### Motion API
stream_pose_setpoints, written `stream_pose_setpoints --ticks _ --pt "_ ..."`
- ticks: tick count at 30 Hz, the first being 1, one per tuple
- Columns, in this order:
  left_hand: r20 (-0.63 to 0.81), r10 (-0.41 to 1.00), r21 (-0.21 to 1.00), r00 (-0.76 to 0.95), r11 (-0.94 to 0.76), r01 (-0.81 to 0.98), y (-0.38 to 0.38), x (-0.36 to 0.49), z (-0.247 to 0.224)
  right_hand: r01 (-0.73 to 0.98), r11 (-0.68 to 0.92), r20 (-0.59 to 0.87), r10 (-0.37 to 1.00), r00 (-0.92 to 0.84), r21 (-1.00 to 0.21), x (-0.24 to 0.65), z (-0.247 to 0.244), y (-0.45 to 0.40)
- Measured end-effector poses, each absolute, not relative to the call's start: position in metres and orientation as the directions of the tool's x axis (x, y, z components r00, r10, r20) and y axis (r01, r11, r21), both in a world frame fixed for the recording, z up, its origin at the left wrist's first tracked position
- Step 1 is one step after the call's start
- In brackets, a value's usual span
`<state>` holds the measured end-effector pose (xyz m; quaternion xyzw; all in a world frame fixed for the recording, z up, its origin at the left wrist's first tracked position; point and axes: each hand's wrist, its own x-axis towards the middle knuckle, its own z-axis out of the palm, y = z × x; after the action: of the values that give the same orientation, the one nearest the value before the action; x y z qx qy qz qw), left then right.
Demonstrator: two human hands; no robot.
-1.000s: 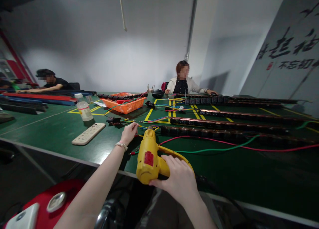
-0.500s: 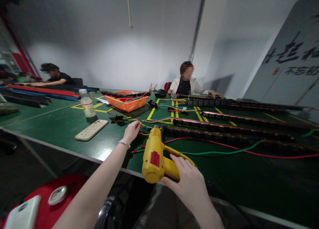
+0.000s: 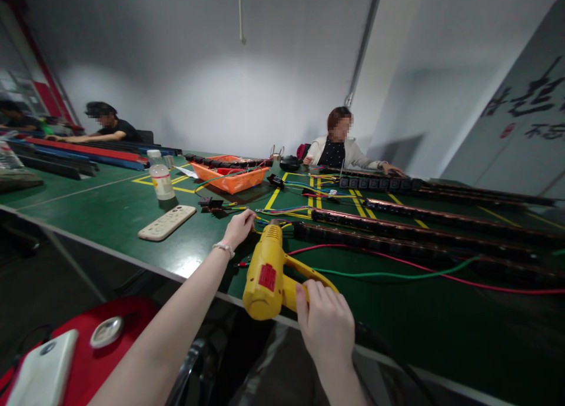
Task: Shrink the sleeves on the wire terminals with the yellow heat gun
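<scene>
A yellow heat gun (image 3: 266,273) lies at the table's front edge, its nozzle pointing away toward thin wires. My right hand (image 3: 325,312) is wrapped round its handle. Just left of the nozzle, my left hand (image 3: 241,226) is closed in a pinch at the thin coloured wires (image 3: 262,222); the fingertips are partly hidden. These wires run near the end of a long dark strip (image 3: 353,237). A black connector (image 3: 212,205) sits left of my left hand. A red cable (image 3: 397,256) and a green cable (image 3: 388,275) cross the table on the right.
Beyond my hands stands an orange basket (image 3: 233,181). A bottle (image 3: 161,179) and a phone in a beige case (image 3: 168,222) are on the left of the green table (image 3: 110,218). A person (image 3: 338,147) sits across, another (image 3: 110,126) at far left. A red stool (image 3: 119,329) holds a white phone (image 3: 42,370).
My right hand has closed further round the heat gun's handle, and the gun's rear has shifted slightly left. My left hand stays by the wires. The whole view has shifted a little.
</scene>
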<state>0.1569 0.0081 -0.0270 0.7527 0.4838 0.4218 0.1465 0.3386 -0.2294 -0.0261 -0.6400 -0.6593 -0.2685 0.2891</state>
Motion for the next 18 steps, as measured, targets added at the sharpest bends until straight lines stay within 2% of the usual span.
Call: stream_pose_setpoints --ticks 14,18 --pt "0.442 0.882 0.655 0.162 -0.441 0.613 0.016 0.154 -0.027 0.993 0.091 0.726 0.687 -0.004 -0.081 0.315 -0.035 -0.215" --pt "0.415 0.895 0.647 0.163 -0.416 0.639 0.013 0.153 -0.025 0.967 0.229 0.698 0.711 -0.088 -0.112 0.323 -0.031 -0.222"
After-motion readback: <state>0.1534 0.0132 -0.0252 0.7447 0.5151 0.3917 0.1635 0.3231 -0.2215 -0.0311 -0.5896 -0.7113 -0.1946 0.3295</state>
